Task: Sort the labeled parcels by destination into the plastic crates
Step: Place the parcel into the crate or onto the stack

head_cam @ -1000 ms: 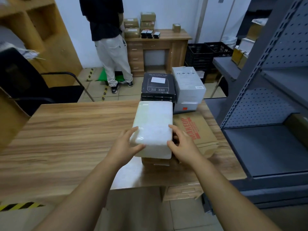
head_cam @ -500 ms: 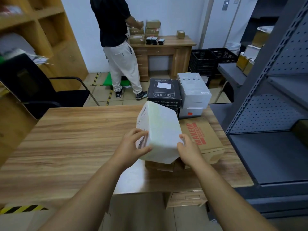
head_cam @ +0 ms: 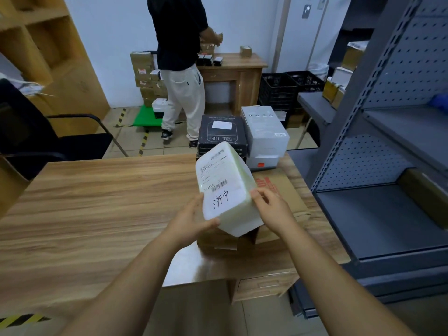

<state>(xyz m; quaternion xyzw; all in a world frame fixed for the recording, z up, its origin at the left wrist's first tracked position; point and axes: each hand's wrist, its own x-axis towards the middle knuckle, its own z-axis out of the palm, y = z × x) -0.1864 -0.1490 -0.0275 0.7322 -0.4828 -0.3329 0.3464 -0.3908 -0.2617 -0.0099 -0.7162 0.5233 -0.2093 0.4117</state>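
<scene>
Nearest the camera, two bare forearms reached forward over the near edge of the wooden desk (head_cam: pixel 97 202). The left hand (head_cam: pixel 191 220) cupped the lower left corner of a white parcel (head_cam: pixel 226 190), its thumb lying along the parcel's bottom edge and its fingers out of sight behind the left side. The right hand (head_cam: pixel 272 209) pressed against the parcel's lower right side, fingers curled onto that face. Both hands were closed on the parcel, which was held tilted above the desk near its right edge, label side up toward the camera. The shipping label (head_cam: pixel 218 183) carried a barcode and, below it, two handwritten black characters.

Directly under the parcel sat a low brown carton (head_cam: pixel 218 241), and just to its right a flat cardboard box with red print (head_cam: pixel 283 190), both resting on the desk near its right edge. Behind them, at the far right corner of the desk, a black box (head_cam: pixel 221 132) stood beside a white box (head_cam: pixel 265 132), the two touching or nearly so.

Right of the desk rose grey metal shelving (head_cam: pixel 388 214). Left of it stood a black chair (head_cam: pixel 36 141). Farther off, black plastic crates (head_cam: pixel 278 90) stood on the floor beside a second wooden desk (head_cam: pixel 232 69), where another person in a dark top (head_cam: pixel 179 69) stood next to stacked cartons (head_cam: pixel 145 78).
</scene>
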